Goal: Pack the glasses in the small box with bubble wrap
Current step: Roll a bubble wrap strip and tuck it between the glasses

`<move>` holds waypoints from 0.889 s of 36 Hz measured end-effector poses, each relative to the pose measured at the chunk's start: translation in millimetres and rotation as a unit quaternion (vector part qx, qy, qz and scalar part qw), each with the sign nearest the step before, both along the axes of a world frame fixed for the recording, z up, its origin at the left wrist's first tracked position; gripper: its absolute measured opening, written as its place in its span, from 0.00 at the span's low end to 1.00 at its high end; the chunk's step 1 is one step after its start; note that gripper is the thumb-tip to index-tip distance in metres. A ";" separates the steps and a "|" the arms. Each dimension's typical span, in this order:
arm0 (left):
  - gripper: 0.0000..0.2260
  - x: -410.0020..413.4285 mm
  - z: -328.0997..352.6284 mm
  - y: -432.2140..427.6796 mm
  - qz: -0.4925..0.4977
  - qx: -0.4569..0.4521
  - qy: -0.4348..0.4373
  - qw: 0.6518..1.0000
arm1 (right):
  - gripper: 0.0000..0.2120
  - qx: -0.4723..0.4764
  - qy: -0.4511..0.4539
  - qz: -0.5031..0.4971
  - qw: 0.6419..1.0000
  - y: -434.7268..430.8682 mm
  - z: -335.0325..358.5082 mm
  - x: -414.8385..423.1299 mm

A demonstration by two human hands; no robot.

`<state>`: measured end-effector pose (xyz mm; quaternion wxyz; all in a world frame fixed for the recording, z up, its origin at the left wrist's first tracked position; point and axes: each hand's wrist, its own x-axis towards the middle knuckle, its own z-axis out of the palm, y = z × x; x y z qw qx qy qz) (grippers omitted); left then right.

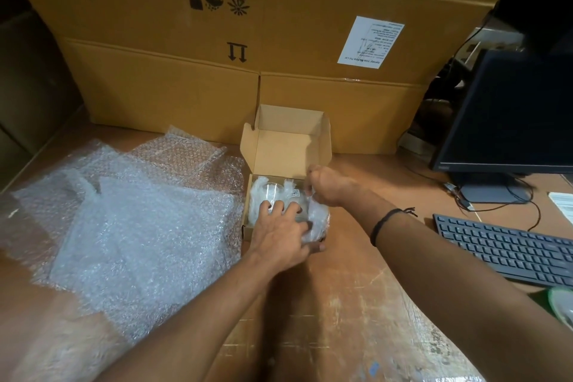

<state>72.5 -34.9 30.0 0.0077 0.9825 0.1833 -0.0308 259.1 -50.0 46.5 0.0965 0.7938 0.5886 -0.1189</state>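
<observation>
A small open cardboard box (286,146) stands in the middle of the table, its lid flap upright at the back. Inside lie clear glasses (273,191) bedded in bubble wrap (317,220). My left hand (280,232) lies over the box's front half, fingers spread and pressing down on the glasses, thumb at the box's near right corner. My right hand (324,186) reaches in from the right and pinches the bubble wrap at the box's right side. The hands hide much of the box's contents.
Loose bubble wrap sheets (136,220) cover the table's left side. Big cardboard cartons (217,40) form a wall behind. A dark monitor (511,115) and a keyboard (505,248) sit at the right, with cables between them.
</observation>
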 end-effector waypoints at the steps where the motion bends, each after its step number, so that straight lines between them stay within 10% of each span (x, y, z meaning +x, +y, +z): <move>1: 0.33 0.1 0.7 -0.9 0.004 -0.003 0.003 1.000 | 0.10 -0.012 -0.006 0.004 1.000 1.0 -0.9 -1.2; 20: 0.40 11.5 -7.6 -12.2 0.069 -0.075 -0.020 0.995 | 0.10 0.029 0.067 -0.044 0.996 -9.9 13.6 12.2; 25: 0.34 1.3 -10.3 -9.5 0.053 -0.114 -0.153 0.980 | 0.14 -0.037 0.034 -0.029 0.998 -16.5 11.7 11.6; 32: 0.26 9.9 -10.3 -16.2 -0.004 -0.124 -0.074 0.989 | 0.14 -0.071 0.015 -0.023 0.997 -15.5 5.3 1.9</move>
